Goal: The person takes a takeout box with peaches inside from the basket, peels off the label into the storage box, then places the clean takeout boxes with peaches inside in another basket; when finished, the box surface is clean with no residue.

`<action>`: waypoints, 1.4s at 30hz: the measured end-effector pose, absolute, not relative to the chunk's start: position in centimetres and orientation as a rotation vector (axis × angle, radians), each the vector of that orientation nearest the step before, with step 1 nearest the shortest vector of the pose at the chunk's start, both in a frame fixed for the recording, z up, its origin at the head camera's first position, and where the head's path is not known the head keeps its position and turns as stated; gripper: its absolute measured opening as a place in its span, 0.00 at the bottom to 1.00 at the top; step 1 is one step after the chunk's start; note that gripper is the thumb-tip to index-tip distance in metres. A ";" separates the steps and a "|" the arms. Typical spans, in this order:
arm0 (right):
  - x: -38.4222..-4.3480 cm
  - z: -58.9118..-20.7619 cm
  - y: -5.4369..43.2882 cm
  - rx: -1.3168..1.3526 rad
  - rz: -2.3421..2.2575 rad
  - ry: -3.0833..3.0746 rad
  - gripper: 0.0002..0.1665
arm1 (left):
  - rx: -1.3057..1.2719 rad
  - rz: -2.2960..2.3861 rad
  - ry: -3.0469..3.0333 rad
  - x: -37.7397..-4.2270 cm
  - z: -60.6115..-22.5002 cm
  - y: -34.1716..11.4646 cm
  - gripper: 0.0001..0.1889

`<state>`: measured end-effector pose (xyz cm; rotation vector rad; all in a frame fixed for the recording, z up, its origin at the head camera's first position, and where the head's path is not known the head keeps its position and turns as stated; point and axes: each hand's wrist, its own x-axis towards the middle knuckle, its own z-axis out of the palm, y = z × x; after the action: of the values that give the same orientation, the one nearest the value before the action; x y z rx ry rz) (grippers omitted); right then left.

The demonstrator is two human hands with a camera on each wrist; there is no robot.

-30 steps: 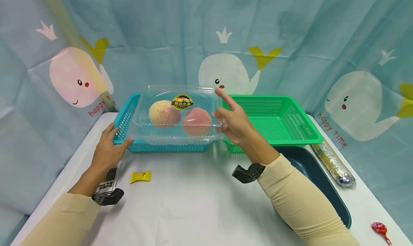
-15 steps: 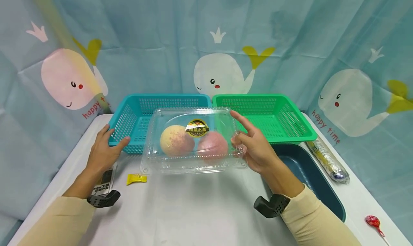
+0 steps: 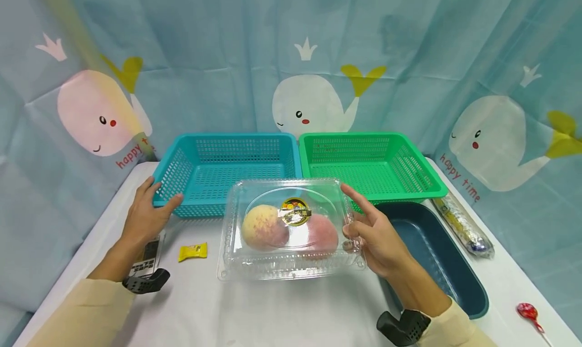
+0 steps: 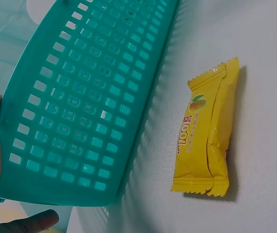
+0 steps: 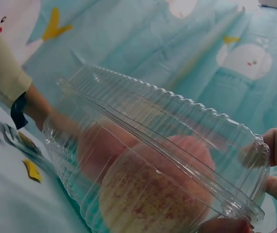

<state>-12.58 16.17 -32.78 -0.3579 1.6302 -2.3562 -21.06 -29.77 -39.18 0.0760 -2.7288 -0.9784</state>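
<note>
In the head view my right hand point(image 3: 379, 241) grips the right end of a clear plastic fruit box point(image 3: 282, 274), index finger extended along its edge. Through the lid show a yellow-pink peach point(image 3: 263, 228) and a pinker peach point(image 3: 324, 234), below a round black-and-gold label point(image 3: 294, 212). The box hangs above the white table, in front of the baskets. My left hand point(image 3: 144, 218) touches the near left corner of a blue plastic basket point(image 3: 195, 210), thumb spread apart from the fingers; in the left wrist view the thumb point(image 4: 34, 222) shows beyond the basket's corner.
A green basket point(image 3: 436, 190) stands right of the blue one. Before it lies a dark blue tray point(image 3: 477, 306). A yellow wrapped candy point(image 3: 193, 251), a flat black-and-white packet point(image 3: 147, 256), a long clear-wrapped item point(image 3: 464, 228) and a red lollipop point(image 3: 527, 310) are on the table.
My right hand has brought the fruit box from over the blue basket toward me and a little to the right. The left hand stays at the basket's corner.
</note>
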 end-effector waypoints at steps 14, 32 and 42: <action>-10.9 -36.5 16.7 -0.304 -2.366 1.647 0.52 | 0.101 -0.987 -2.733 -20.6 -39.3 -29.9 0.45; -10.3 -39.8 17.0 -0.248 -2.424 1.676 0.51 | 0.109 -0.988 -2.738 -21.0 -39.3 -29.4 0.45; -10.1 -41.0 16.5 -0.185 -2.445 1.743 0.51 | 0.123 -0.983 -2.747 -20.6 -38.4 -29.3 0.45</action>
<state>-10.11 16.49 -40.99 -0.1854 1.7425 -2.4450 -20.63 -29.28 -38.37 0.1227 -2.7465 -0.9831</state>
